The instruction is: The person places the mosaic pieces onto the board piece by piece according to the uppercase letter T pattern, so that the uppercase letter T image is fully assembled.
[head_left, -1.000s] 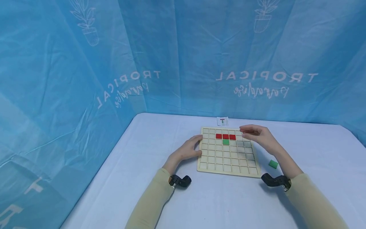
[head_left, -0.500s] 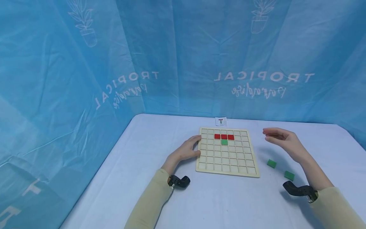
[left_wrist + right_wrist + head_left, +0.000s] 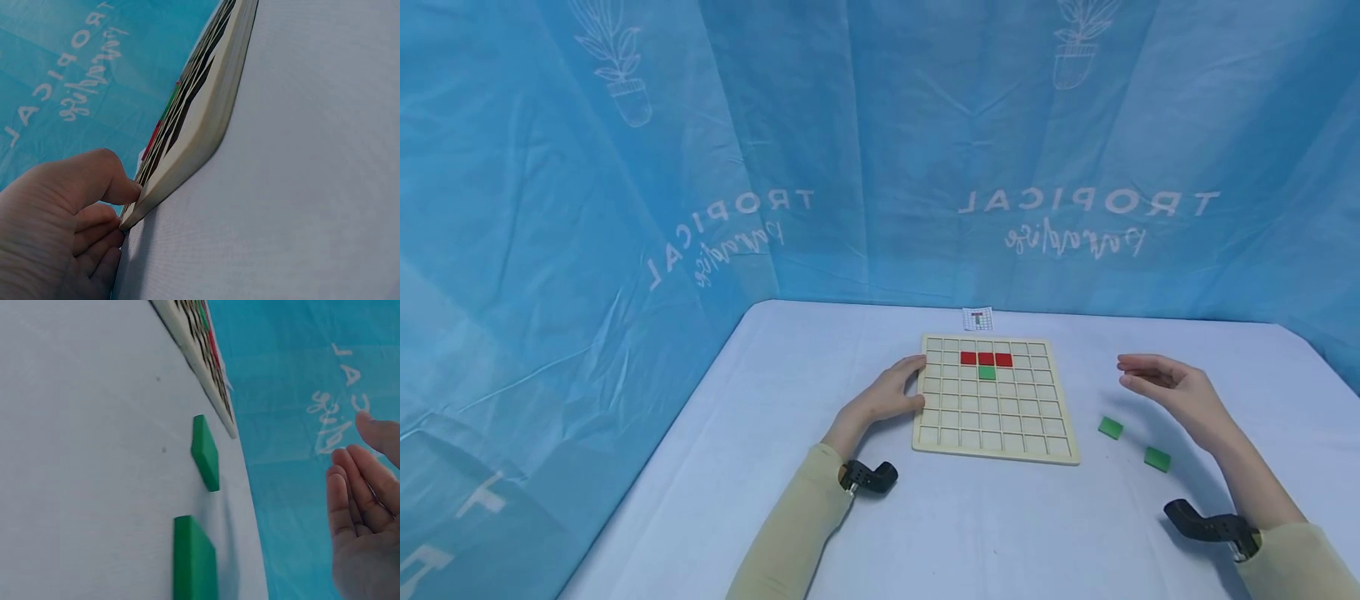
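A pale wooden grid board [image 3: 990,421] lies flat on the table. Three red square tiles [image 3: 986,359] form a row in its upper part, with one green tile [image 3: 987,373] directly below the middle one. My left hand [image 3: 880,397] rests at the board's left edge, thumb and fingertips spread apart along it. Over the table to the right of the board, my right hand [image 3: 1183,402] hovers, fingers extended and holding nothing. Two loose green tiles lie between that hand and the board: a farther tile [image 3: 1110,427] and a nearer tile [image 3: 1157,458].
Behind the board lies a small printed card [image 3: 977,319] with a red and green T pattern on a grid. A white cloth [image 3: 820,350] covers the table. Blue printed curtains [image 3: 917,150] hang at the back and left.
My right hand has moved right and toward me, from above the board's right side to beyond the loose green tiles. The nearer green tile has come into sight. My left hand stays put.
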The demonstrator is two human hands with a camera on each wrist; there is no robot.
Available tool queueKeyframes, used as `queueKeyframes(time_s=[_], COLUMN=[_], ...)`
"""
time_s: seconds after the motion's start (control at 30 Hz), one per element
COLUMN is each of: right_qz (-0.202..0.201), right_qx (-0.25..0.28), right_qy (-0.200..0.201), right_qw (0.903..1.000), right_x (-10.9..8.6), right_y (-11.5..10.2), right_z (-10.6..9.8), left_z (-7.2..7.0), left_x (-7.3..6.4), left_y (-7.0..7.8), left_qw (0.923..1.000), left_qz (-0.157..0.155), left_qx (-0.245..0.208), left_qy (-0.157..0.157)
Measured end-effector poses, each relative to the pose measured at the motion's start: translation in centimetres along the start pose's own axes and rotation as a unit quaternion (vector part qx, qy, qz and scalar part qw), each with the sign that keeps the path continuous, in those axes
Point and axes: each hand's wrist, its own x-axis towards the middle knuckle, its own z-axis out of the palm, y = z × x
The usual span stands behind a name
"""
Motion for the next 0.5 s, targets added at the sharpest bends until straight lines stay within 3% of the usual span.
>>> queueKeyframes(time_s=[0.5], right_qz=[-0.014], right_qx=[-0.031], right_qy=[-0.012], right_qw=[0.9993], right_x=[-0.9], right_y=[2.0], right_z=[0.9], left_z=[0.1], left_x=[0.0], left_y=[-0.1], left_qw=[1.0000], left_qz=[0.000], left_qx=[0.000], left_qy=[0.001])
